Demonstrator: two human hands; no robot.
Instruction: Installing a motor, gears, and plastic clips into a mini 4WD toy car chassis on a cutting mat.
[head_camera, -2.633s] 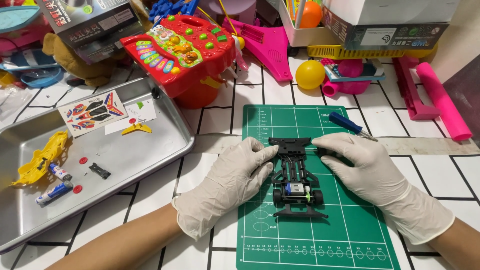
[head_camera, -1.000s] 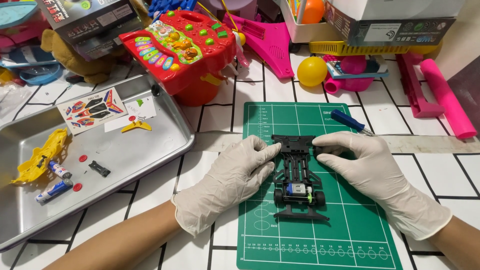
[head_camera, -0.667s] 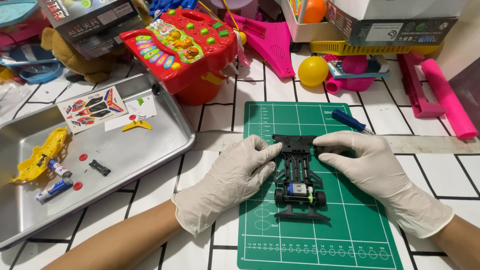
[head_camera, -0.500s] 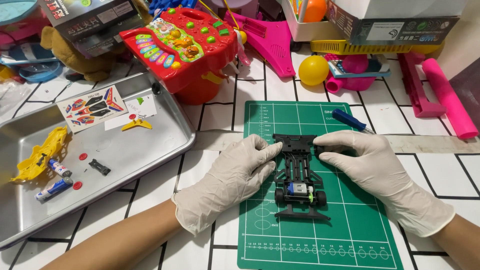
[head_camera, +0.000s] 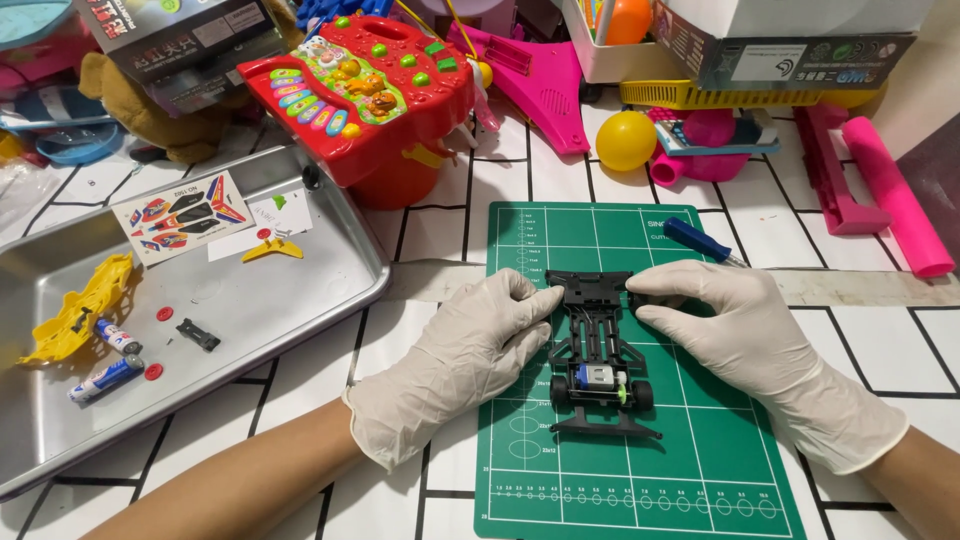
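Observation:
A black toy car chassis (head_camera: 598, 352) with a small motor at its near end lies on a green cutting mat (head_camera: 640, 470). My left hand (head_camera: 470, 345), in a white glove, pinches the chassis's far left corner. My right hand (head_camera: 735, 325), also gloved, pinches the far right corner. Both hands rest on the mat beside the chassis. A blue-handled screwdriver (head_camera: 698, 240) lies on the mat just beyond my right hand.
A metal tray (head_camera: 330, 290) at left holds a yellow car body (head_camera: 80, 310), two batteries (head_camera: 110, 355), a sticker sheet (head_camera: 180, 215) and small parts. Behind stand a red toy piano (head_camera: 370, 85), a yellow ball (head_camera: 626, 140), pink toys (head_camera: 880, 190) and boxes.
Almost nothing differs: both hands stay on the chassis's far corners, and the view has shifted only slightly.

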